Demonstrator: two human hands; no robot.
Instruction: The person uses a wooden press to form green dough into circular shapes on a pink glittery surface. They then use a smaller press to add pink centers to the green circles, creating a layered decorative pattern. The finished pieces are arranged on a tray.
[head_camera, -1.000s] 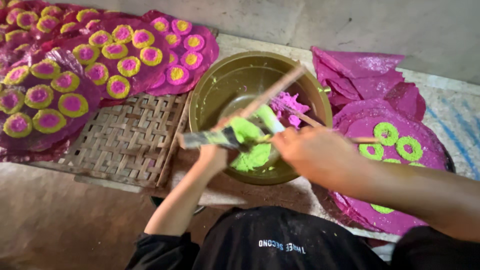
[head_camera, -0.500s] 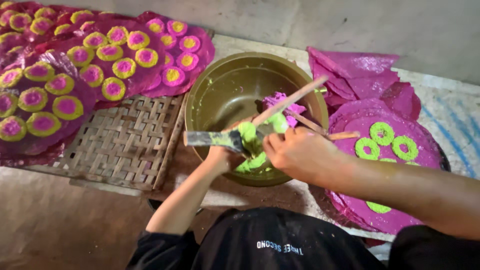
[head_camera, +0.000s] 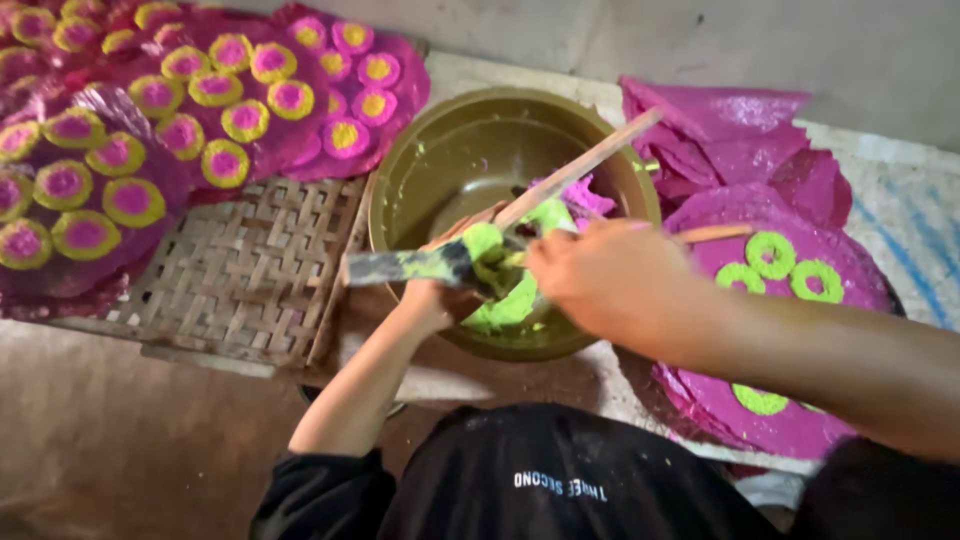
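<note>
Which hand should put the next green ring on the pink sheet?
Probably the right hand: it is beside the pink sheet holding green rings. The left hand grips the knife over the bowl.

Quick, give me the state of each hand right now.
Left hand: closed on a flat tool smeared with green paste.
Right hand: over the bowl, at the green paste; grip cannot be told.

right hand hides green paste grip | pink discs cut off left

Green paste on blade, prob. over bowl.
</note>
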